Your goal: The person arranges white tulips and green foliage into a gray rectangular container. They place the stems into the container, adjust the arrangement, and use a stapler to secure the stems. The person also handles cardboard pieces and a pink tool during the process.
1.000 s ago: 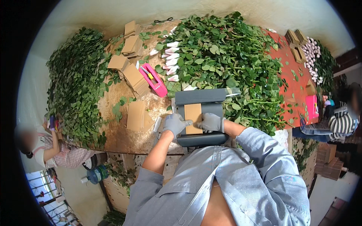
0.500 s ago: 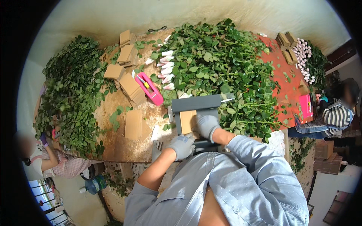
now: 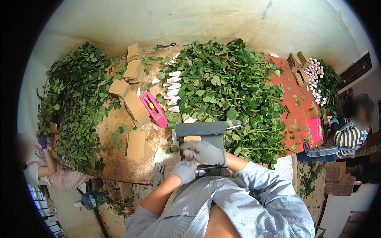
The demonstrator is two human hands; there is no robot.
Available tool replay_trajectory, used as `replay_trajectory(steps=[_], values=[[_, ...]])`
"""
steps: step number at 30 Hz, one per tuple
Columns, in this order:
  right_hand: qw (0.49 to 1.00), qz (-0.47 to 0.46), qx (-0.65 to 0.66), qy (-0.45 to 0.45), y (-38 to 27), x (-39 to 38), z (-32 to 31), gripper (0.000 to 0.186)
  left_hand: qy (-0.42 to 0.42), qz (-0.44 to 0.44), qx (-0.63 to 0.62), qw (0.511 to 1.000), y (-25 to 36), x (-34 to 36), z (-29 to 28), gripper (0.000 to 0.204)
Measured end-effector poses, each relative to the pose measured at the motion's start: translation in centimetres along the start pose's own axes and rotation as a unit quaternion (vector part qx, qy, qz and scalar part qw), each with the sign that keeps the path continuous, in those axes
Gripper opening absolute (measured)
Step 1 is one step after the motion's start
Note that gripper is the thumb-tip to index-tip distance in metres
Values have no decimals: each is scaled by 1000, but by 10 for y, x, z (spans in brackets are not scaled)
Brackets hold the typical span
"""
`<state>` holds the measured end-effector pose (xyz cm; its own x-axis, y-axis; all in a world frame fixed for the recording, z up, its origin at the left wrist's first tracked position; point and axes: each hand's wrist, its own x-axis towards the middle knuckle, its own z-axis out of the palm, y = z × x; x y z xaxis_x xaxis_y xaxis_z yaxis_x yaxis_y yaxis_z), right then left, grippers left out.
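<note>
A dark grey stand (image 3: 210, 127) with a raised far bar stands at the table's near edge in front of me. On it lies a piece of brown cardboard (image 3: 192, 139), mostly covered by my gloved right hand (image 3: 206, 153). That hand reaches leftward across the cardboard, its fingers bent and together at the left edge. My left hand (image 3: 185, 172), also in a grey glove, is closed just nearer to me, by the right fingertips. What it grips is hidden. Beyond the stand, pale pink wrapped flower heads (image 3: 174, 92) edge a big heap of leafy stems (image 3: 230, 87).
A pink tape dispenser (image 3: 154, 110) and stacked cardboard pieces (image 3: 134, 105) lie to the left, with more cardboard (image 3: 136, 145) nearer. Another leafy heap (image 3: 75, 107) fills the far left. People work at both sides. The red tabletop (image 3: 297, 95) at right holds more wrapped flowers (image 3: 313, 77).
My right hand has moved left from the cardboard's right edge to across it, covering most of it. The left hand stays at the near end. The whole view has tilted, so everything sits lower.
</note>
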<state>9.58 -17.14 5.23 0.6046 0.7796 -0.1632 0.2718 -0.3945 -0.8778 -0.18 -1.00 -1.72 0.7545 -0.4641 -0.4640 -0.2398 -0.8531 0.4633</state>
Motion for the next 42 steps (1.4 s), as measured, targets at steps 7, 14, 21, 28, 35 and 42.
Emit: replay_trajectory(steps=[7,14,21,28,35,42], values=[[871,-321,-27,372,-110,20,-12,77,-24,42,37,998,4,1,-16,33],[921,-356,-158,-8,-57,7,117,69,39,83,30,995,-18,-2,10,35],[953,-272,-61,119,-39,12,36,41,79,122,22,989,-20,8,25,38],[922,-15,-246,300,66,58,-134,26,-41,13,44,998,8,0,-16,29],[853,210,-434,201,210,67,-159,34,-6,25,48,999,6,-1,-7,25],[768,229,-597,27,199,77,-150,34,-31,-2,52,998,5,0,-4,34]])
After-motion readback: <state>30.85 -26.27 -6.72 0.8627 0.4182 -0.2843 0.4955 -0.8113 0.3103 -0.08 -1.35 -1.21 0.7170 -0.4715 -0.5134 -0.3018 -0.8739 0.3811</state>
